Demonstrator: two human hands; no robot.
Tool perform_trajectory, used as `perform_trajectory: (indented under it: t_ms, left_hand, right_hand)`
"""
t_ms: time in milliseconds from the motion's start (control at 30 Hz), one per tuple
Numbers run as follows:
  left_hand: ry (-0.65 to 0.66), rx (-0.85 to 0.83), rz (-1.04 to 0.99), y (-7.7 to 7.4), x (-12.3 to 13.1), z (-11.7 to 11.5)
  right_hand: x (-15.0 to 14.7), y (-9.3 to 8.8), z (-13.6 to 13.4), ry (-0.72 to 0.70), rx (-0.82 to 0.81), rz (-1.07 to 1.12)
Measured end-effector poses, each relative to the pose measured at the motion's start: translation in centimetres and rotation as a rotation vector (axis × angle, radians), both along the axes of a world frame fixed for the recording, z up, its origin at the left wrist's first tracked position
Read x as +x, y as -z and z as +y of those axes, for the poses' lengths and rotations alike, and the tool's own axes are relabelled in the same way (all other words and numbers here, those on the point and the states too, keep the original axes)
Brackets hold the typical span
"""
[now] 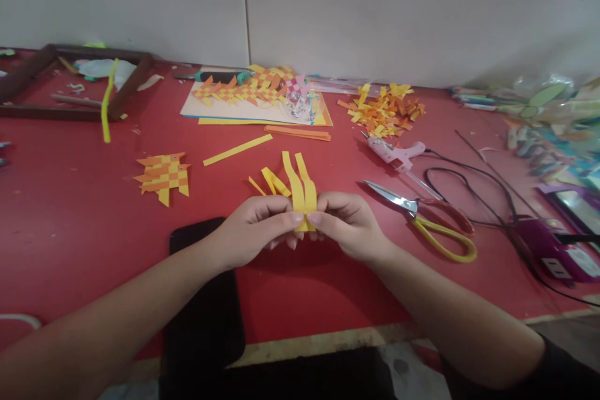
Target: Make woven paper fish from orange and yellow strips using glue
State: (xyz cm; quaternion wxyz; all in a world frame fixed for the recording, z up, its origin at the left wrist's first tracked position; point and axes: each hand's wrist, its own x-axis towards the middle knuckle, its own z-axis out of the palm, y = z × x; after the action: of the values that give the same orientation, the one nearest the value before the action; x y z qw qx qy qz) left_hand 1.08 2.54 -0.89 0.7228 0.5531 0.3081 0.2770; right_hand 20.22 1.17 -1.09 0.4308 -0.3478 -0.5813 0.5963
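Yellow narrow paper strips (299, 199): upright over red tabletop (319, 300)
Person's left hand (262, 225): pinching strips, left side
Person's right hand (347, 222): pinching strips, right side
Red-and-yellow-handled metal scissors (412, 207): near right hand

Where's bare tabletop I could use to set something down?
The red table is mostly bare left of the woven piece, and below the yellow strips between black slab and right forearm. Crowded right: scissors, glue gun. Behind: paper scraps.
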Motion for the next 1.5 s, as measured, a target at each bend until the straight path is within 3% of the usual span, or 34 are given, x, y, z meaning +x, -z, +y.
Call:
perform_trajectory:
  t_ms: [200,400,567,700,1000,1300,1400,1500]
  left_hand:
    - [-0.06,-0.011,0.0,-0.1,0.1,-0.2]
    - [-0.143,-0.035,0.035,0.1,0.1,0.1]
    - [0.013,-0.019,0.059,-0.1,0.0,-0.3]
    - [0.064,0.011,0.084,-0.1,-0.1,-0.7]
    - [0.06,0.065,0.182,0.2,0.1,-0.7]
    - [0.09,0.094,0.266,-0.3,0.3,-1.0]
    - [0.066,0.135,0.297,-0.2,0.4,-0.9]
    - [-0.015,0.226,0.332,-1.4,-0.5,-0.5]
  right_hand:
    - [-0.2,0.4,0.0,0.062,0.031,0.03]
    - [0.4,0.5,0.0,0.172,-0.057,0.053]
    - [0.2,0.0,0.0,-0.036,-0.09,0.04]
    - [0.1,0.3,-0.2,-0.125,-0.113,0.053]
    - [0.3,0.9,0.0,-0.124,-0.176,-0.01]
    - [0.6,1.1,0.3,-0.216,-0.225,0.06]
    - [0.6,1.1,0.6,-0.224,-0.211,0.084]
    - [0.7,1.0,0.9,-0.191,-0.186,0.103]
